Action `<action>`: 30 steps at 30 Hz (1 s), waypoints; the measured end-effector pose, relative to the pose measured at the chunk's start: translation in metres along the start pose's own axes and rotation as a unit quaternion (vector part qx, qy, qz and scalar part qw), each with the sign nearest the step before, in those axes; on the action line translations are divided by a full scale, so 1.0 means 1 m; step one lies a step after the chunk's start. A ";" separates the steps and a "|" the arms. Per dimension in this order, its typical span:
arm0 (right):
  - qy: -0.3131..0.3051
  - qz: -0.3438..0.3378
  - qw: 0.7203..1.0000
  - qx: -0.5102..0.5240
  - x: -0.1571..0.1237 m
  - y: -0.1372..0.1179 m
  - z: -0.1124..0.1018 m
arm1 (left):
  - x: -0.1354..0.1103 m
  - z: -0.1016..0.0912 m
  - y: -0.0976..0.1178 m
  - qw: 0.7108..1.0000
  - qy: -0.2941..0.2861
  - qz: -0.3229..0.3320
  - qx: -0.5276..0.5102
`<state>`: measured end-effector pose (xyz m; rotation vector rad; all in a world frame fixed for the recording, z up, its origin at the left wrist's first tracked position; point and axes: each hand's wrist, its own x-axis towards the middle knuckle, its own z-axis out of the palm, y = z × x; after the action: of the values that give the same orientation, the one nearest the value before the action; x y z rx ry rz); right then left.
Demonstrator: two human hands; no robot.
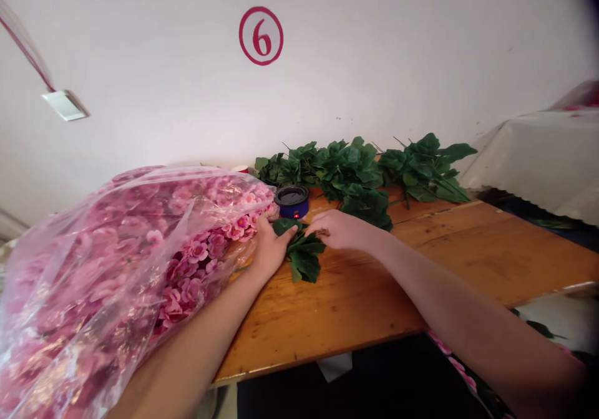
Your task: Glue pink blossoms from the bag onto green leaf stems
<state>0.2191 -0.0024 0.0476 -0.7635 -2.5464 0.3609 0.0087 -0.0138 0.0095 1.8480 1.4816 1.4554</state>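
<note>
My left hand [269, 249] and my right hand [337, 231] meet over a sprig of dark green artificial leaves [304, 255] lying on the wooden table [355, 300]. The fingertips of both hands pinch the top of the sprig, and its stem is hidden beneath them. My left forearm rests against a clear plastic bag of pink artificial blossoms [116, 269], which lies to the left with its open end near my left hand.
A round blue container with a black lid [291, 201] stands just beyond my hands. Several leaf sprigs [365, 168] lie heaped along the wall at the table's back. A white cloth-covered table [538, 157] stands at the right. A red number 6 sign [261, 35] marks the wall.
</note>
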 end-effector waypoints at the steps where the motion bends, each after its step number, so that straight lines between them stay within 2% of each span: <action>1: 0.004 0.003 1.000 -0.001 0.000 0.001 0.001 | -0.001 -0.002 0.003 0.998 0.009 0.039 0.044; 4: 0.023 0.010 1.000 0.002 0.000 0.004 0.001 | -0.005 -0.010 0.017 0.973 0.003 0.160 0.165; 7: 0.029 0.040 0.999 0.021 -0.001 0.002 -0.002 | -0.009 -0.018 0.031 0.936 -0.034 0.269 0.225; 10: 0.043 0.103 0.994 0.020 -0.002 0.000 -0.006 | -0.012 -0.022 0.041 0.903 -0.136 0.344 0.219; 12: 0.057 0.138 0.989 0.013 -0.003 -0.001 -0.008 | -0.014 -0.022 0.044 0.886 -0.223 0.354 0.201; 14: 0.059 0.163 0.985 0.024 -0.003 0.000 -0.008 | -0.015 -0.020 0.044 0.883 -0.269 0.335 0.189; 15: 0.054 0.175 0.982 0.038 -0.003 0.002 -0.007 | -0.015 -0.019 0.044 0.889 -0.269 0.319 0.188; 20: 0.067 0.252 0.958 0.121 -0.002 0.008 0.000 | -0.010 -0.017 0.043 0.941 -0.206 0.199 0.179; 24: 0.075 0.303 0.909 0.276 0.004 0.007 0.006 | -0.006 -0.013 0.037 0.964 -0.216 0.064 0.143; 26: 0.076 0.308 0.889 0.332 0.007 0.006 0.009 | -0.006 -0.011 0.033 0.963 -0.237 0.033 0.123; 28: 0.095 0.307 0.893 0.315 0.008 0.007 0.012 | -0.007 -0.010 0.029 0.960 -0.254 0.030 0.111; 30: 0.095 0.311 0.909 0.261 0.007 0.009 0.012 | -0.007 -0.009 0.026 0.957 -0.270 0.024 0.101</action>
<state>0.2119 0.0073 0.0363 -1.2895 -1.8299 1.0591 0.0147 -0.0328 0.0300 2.1833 1.3427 0.7357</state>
